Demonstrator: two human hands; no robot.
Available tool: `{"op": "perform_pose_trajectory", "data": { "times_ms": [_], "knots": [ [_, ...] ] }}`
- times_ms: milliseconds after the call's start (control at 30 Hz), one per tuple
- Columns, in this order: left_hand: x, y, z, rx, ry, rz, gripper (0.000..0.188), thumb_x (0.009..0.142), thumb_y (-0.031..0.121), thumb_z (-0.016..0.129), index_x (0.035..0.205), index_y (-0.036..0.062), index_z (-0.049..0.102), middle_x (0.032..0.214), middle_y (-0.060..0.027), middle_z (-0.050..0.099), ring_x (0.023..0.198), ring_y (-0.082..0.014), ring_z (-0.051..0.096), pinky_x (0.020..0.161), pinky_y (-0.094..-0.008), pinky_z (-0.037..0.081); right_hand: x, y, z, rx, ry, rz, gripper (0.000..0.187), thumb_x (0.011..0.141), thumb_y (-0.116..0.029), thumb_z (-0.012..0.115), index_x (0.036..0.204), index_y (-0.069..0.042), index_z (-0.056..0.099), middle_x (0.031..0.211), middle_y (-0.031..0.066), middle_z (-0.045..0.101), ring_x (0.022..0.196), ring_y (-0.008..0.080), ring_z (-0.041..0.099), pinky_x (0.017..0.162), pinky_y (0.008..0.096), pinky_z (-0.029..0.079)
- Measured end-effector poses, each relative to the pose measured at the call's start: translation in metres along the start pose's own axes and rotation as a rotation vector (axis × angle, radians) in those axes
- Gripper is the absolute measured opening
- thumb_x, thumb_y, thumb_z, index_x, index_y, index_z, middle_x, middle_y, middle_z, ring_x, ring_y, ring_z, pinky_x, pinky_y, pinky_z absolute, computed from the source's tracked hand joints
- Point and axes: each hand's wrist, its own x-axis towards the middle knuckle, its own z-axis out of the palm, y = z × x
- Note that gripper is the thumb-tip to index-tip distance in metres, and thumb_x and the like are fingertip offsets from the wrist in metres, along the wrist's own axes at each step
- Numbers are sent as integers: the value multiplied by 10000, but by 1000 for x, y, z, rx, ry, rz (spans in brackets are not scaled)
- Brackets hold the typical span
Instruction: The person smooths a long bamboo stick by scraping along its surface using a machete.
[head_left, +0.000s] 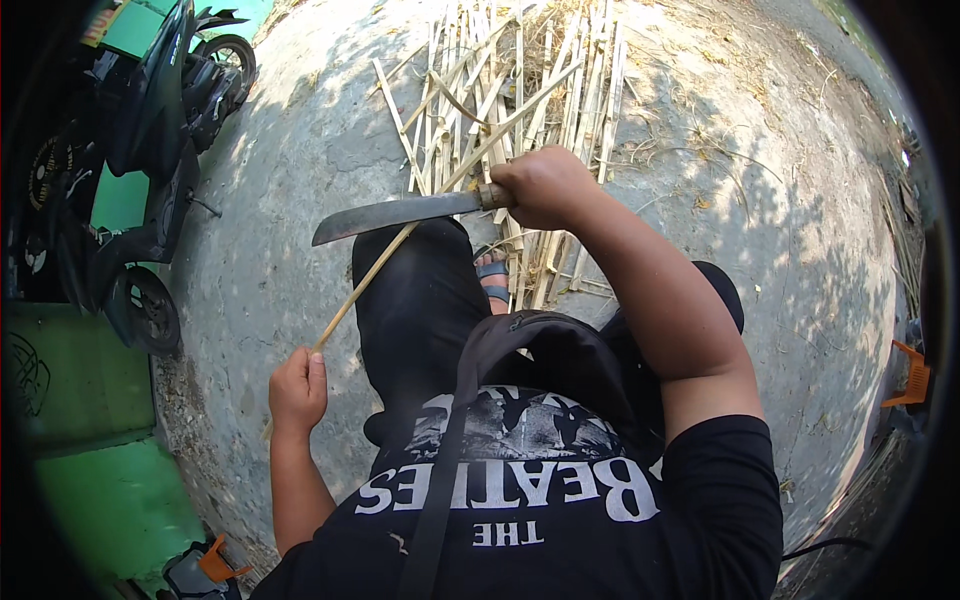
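Observation:
My right hand [548, 187] is closed round the wooden handle of a machete [400, 213]. Its broad grey blade points left, over my left knee, and crosses a long thin bamboo strip [365, 281]. Down at the left, my left hand [298, 390] grips that strip near its lower end, thumb along it. The strip runs up and right, past the blade, toward a heap of split bamboo strips [590, 110] lying on the ground ahead. Whether the blade's edge touches the strip I cannot tell.
My sandalled foot [492, 278] stands beside the heap, between my knees. A dark motorbike [150, 150] is parked at the left by a green wall [110, 500]. Orange chair parts [908, 375] show at the right edge. Cracked concrete [270, 230] surrounds me.

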Motion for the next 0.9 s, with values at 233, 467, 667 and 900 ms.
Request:
{"op": "perform_pose_trajectory", "data": {
  "times_ms": [233, 467, 667, 900],
  "knots": [
    [2, -13, -16, 51, -26, 55, 298, 1001, 249, 571, 801, 28, 559, 657, -188, 580, 606, -413, 592, 558, -482, 436, -25, 71, -21, 150, -93, 581, 203, 810, -180, 637, 984, -129, 728, 924, 173, 725, 910, 364, 703, 818, 489, 559],
    [0, -15, -11, 10, -43, -8, 304, 1005, 222, 562, 782, 18, 530, 653, -201, 562, 608, -417, 571, 560, -473, 423, -7, 13, -14, 0, -101, 186, 146, 827, -201, 654, 936, -118, 706, 814, 129, 713, 807, 345, 718, 735, 479, 567],
    [-18, -41, -20, 64, -16, -7, 324, 1008, 239, 553, 773, 19, 518, 650, -201, 553, 608, -416, 571, 562, -477, 424, -7, 33, -12, -40, -29, 242, 115, 822, -184, 665, 918, -132, 701, 825, 101, 723, 800, 321, 721, 756, 461, 570],
    [-7, -25, -22, 55, -41, -51, 333, 1003, 252, 554, 764, 23, 517, 647, -200, 550, 611, -423, 568, 563, -484, 424, -19, 52, -36, 71, -66, 563, 172, 828, -185, 638, 968, -120, 713, 927, 141, 729, 922, 340, 708, 816, 480, 565]
  ]
}}
